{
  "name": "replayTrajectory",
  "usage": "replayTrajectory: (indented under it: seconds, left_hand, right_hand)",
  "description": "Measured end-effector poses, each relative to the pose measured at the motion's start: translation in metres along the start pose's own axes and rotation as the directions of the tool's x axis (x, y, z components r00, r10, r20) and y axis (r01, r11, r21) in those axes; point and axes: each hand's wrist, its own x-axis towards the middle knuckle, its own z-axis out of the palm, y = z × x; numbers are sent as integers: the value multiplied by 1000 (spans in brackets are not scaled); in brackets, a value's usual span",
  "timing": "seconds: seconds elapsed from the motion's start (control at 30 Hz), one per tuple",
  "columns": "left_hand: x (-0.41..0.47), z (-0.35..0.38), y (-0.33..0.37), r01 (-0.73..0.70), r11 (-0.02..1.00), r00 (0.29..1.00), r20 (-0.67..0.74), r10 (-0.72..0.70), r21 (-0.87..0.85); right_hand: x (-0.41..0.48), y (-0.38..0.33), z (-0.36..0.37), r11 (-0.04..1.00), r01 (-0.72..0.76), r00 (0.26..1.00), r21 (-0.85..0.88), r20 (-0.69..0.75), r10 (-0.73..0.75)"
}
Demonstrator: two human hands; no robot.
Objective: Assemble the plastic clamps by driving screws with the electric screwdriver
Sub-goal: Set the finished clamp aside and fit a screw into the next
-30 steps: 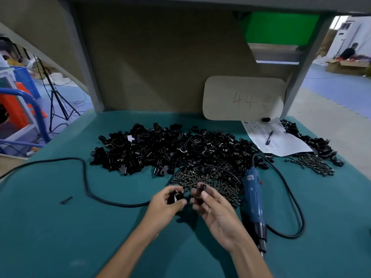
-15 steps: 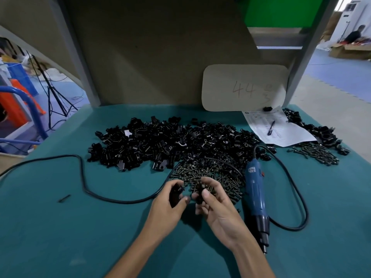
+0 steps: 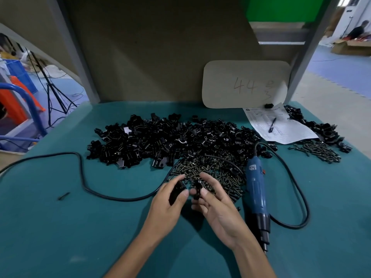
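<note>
Plastic clamps (image 3: 176,143) lie in a broad black heap across the middle of the teal table mat (image 3: 60,227). A pile of dark screws (image 3: 216,173) touches the heap's near edge. Both hands hover over the near rim of that pile. The left hand (image 3: 166,205) grips a flat black clamp half (image 3: 175,190) between its thumb and curled fingers. The right hand (image 3: 216,207) pinches a smaller black clamp piece (image 3: 197,189) between thumb and forefinger, its other fingers loosely bent. The 2 pieces sit just beside each other; whether they touch cannot be told.

Just right of the right hand, the blue electric screwdriver (image 3: 257,189) lies on the mat, untouched, with its black nose pointing toward the person. Its black cable (image 3: 84,177) loops out to the right, crosses the screws and snakes away to the left edge. 1 stray screw (image 3: 63,196) lies alone on the left.

At the back right, a cardboard sign (image 3: 245,85) marked 44 leans upright. Near it a pen (image 3: 272,125) rests on a printed sheet (image 3: 281,127), beside a smaller clamp heap (image 3: 321,129) and a second scatter of screws (image 3: 319,149).
</note>
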Motion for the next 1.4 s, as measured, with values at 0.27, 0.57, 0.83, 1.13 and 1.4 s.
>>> replayTrajectory:
  seconds: [0.27,0.57,0.83,1.13,1.4]
  left_hand:
    - [-2,2,-3,-4,1000,1000,-5,3,-21]
    - [-3,3,-5,5,998,999,52,-2,-62]
    - [-5,3,1,-50,995,999,12,49,92]
    - [-8,6,4,-53,963,998,40,44,263]
    - [-7,5,1,-54,980,993,113,33,189]
  right_hand:
    - [2,6,-1,979,87,990,-186,-90,-105]
    - [7,19,-1,846,189,969,-498,-43,-241]
    - [7,15,4,926,158,975,-344,-95,-202]
    - [6,13,7,967,127,981,-220,-114,-155]
    - [7,14,6,967,104,986,-233,-103,-131]
